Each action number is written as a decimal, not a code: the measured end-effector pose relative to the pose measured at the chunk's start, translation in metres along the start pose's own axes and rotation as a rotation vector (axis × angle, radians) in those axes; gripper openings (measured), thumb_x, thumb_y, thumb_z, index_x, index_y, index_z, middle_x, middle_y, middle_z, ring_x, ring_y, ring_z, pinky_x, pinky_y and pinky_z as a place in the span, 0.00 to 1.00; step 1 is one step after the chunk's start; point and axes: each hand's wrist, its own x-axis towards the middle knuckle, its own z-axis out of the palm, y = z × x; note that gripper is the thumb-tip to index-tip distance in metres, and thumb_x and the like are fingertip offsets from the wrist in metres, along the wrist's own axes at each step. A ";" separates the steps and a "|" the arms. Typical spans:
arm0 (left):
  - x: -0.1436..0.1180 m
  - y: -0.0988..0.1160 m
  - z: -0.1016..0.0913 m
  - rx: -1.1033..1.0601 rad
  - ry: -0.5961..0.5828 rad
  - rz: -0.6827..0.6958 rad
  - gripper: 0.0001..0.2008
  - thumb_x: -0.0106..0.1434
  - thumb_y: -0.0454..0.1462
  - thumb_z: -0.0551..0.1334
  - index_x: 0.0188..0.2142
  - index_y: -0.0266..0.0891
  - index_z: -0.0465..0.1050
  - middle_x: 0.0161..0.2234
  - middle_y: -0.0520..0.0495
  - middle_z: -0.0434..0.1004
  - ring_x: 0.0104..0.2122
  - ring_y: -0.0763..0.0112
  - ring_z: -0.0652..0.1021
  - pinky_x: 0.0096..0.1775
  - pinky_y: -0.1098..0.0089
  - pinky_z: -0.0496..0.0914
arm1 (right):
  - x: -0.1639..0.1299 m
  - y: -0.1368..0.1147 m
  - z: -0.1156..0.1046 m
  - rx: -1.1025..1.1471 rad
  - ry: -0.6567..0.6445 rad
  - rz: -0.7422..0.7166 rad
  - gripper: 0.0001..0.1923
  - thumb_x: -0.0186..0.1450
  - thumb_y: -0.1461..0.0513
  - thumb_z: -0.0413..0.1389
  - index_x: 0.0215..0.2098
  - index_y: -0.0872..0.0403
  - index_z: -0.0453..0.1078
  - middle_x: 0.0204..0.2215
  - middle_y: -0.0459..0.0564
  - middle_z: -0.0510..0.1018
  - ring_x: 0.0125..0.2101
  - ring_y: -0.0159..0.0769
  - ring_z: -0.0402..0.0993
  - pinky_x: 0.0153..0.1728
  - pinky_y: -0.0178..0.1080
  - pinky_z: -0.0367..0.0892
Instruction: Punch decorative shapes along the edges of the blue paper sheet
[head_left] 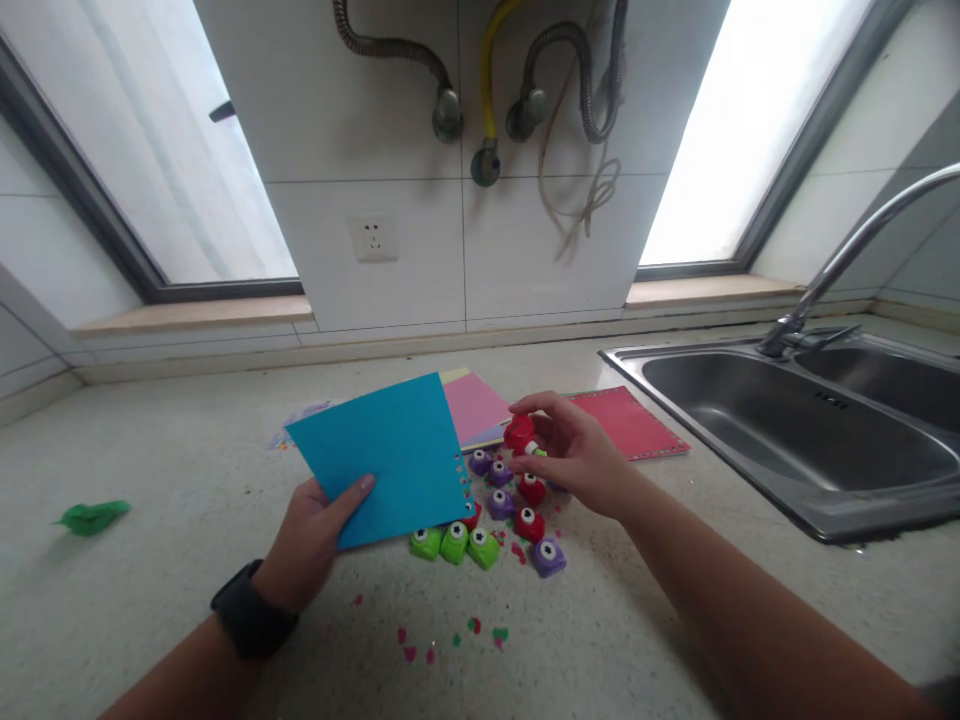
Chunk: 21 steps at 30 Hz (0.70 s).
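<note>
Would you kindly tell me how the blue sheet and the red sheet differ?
The blue sheet is held up, tilted, in the left hand; the red sheet lies on the counter. The blue sheet shows most of its face, while the right hand partly hides the red sheet. Both have small holes along an edge.

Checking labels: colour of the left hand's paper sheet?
Blue rectangular paper sheet; clearest in the head view.

Blue sheet (401,445), red punch (518,433)
</note>
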 end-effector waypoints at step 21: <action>-0.010 -0.012 -0.007 0.898 -0.015 0.912 0.10 0.68 0.35 0.59 0.45 0.45 0.78 0.41 0.51 0.83 0.38 0.65 0.82 0.44 0.68 0.76 | -0.014 -0.025 0.018 -0.087 0.114 -0.525 0.28 0.56 0.73 0.67 0.51 0.48 0.68 0.46 0.50 0.74 0.49 0.38 0.73 0.52 0.44 0.71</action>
